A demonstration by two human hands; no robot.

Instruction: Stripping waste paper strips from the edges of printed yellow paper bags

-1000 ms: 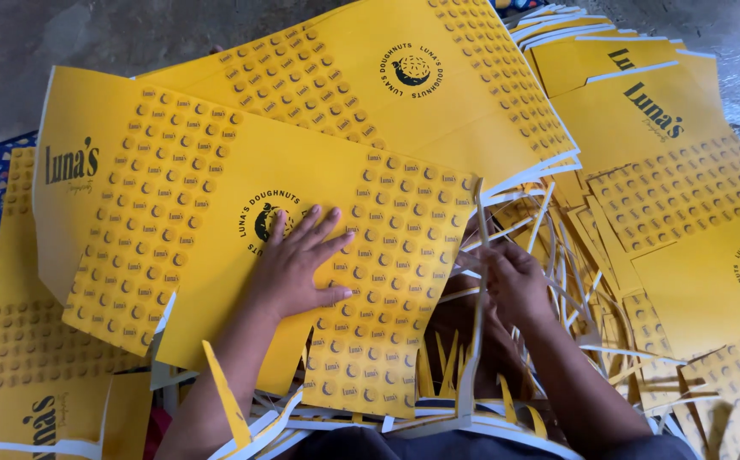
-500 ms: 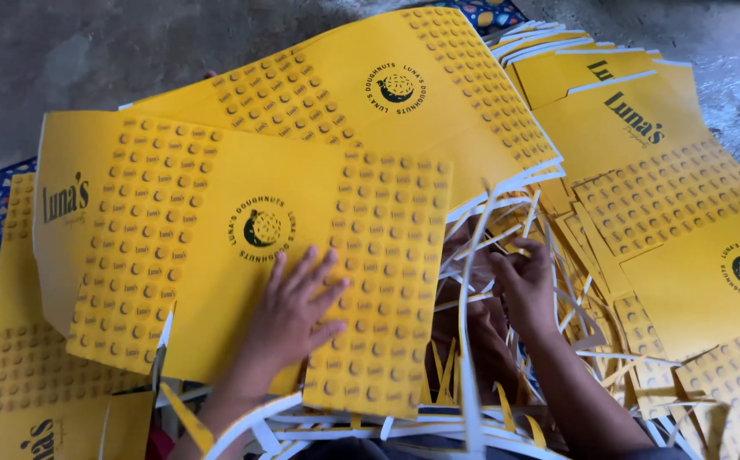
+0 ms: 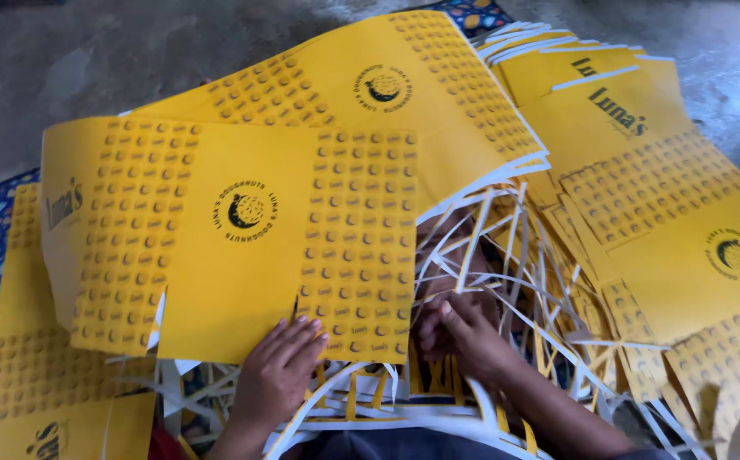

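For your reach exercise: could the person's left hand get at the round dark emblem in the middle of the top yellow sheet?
Probably yes: the left hand already rests on that sheet's lower edge, and nothing covers the emblem.

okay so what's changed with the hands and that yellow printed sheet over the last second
The left hand slid back from the middle of the yellow printed sheet to its near edge, fingertips resting there. The right hand stayed in the tangle of white and yellow trim strips, shifting only slightly. The surrounding stacks of yellow sheets lie as before.
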